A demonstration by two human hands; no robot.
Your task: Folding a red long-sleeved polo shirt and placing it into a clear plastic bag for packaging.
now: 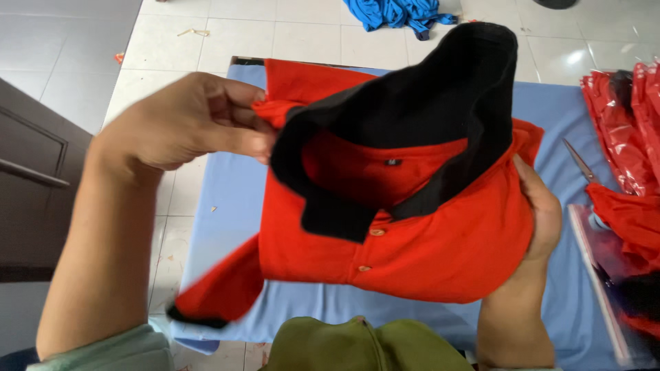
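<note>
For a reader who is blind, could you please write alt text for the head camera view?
Two bare hands hold a folded red polo shirt with a black collar above a blue-covered table: the left hand pinches the shoulder, the right hand supports the other edge. Scissors and bagged red shirts lie at the right.

Right hand (540, 213): fingers hidden behind folded red polo shirt with black collar (440, 240) | small collar label (392, 162): too blurred to read | blue cloth heap (399, 12): cut by top edge | clear-bagged red garments (629, 137): cut by right edge, blurred
</note>
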